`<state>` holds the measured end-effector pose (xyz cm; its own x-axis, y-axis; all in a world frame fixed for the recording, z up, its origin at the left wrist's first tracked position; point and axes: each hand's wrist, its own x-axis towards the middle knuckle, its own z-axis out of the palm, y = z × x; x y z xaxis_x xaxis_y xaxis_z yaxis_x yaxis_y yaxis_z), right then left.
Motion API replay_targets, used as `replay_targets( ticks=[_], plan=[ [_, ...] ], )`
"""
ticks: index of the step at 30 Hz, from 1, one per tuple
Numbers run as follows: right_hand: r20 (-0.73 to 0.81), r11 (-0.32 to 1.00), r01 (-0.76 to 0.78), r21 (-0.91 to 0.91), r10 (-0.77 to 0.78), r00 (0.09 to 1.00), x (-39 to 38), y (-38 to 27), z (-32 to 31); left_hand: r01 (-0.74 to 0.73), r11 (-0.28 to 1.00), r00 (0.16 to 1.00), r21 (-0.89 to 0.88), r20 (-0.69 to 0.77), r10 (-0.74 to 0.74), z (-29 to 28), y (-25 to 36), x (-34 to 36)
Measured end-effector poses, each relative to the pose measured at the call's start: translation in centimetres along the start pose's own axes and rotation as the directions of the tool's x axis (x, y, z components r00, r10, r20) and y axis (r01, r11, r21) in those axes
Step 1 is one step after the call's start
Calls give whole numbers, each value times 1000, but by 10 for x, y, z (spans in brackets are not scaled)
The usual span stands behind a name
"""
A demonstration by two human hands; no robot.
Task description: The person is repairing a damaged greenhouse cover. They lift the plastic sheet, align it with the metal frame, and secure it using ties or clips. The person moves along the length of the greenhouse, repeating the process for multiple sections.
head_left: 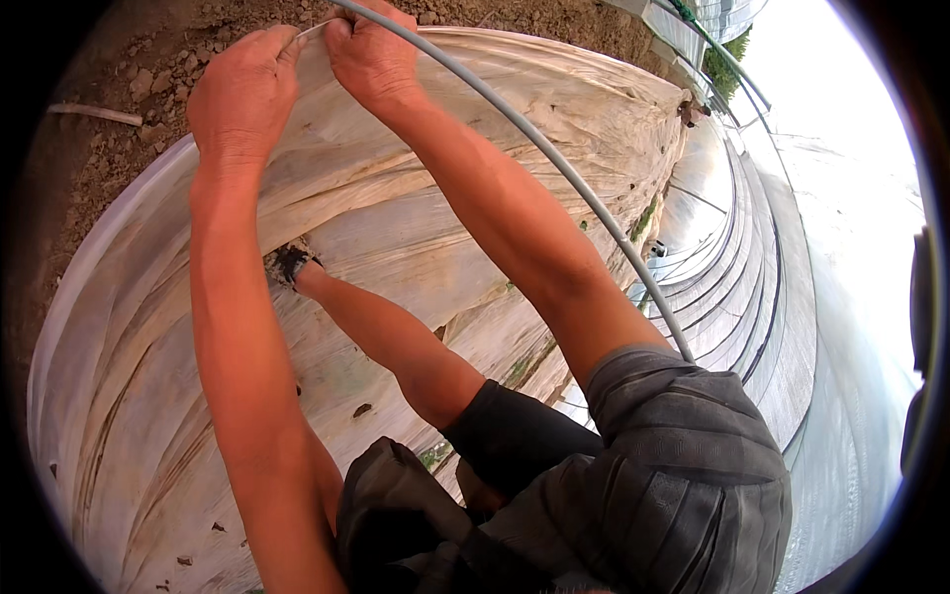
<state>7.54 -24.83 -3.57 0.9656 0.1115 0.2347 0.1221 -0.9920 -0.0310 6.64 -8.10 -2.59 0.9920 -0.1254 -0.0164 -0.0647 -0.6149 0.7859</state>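
Both my hands reach out at the top of the view, fingers pinched. A thin pale strand [313, 29] runs taut between them; whether it is a string or the edge of the plastic film I cannot tell. My left hand [242, 97] is closed on its left end, above the bare soil's border. My right hand [376, 61] is closed on the other end. A long grey pipe [539, 144] curves across in front of my right hand; whether the hand touches it I cannot tell. Below them spreads a wrinkled, dirt-stained sheet of plastic film [416, 238].
Brown clumpy soil [163, 74] borders the film, with a pale stick [96, 114] lying on it at the left. My leg [381, 332] stretches over the film, a dark shoe [293, 261] on its foot. Ribbed greenhouse plastic [727, 267] rises along the right.
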Motion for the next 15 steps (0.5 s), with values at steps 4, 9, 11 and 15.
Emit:
replay_targets(
  ticks=[4, 9, 11, 15],
  plan=[
    [12, 986, -116, 119, 115, 993, -14, -2, -8, 42, 999, 996, 14, 77, -43, -5, -10, -3],
    [77, 964, -153, 220, 139, 987, -14, -7, -9, 52, 991, 987, 124, 143, -70, -7, -9, -8],
    [100, 957, -194, 214, 176, 979, -13, -7, -10, 1, 985, 981, 174, 192, -35, -4, -7, -6],
    [144, 946, -224, 233, 194, 970, -6, -19, -7, -39, 994, 997, 101, 75, 32, 18, -1, -1]
  ],
)
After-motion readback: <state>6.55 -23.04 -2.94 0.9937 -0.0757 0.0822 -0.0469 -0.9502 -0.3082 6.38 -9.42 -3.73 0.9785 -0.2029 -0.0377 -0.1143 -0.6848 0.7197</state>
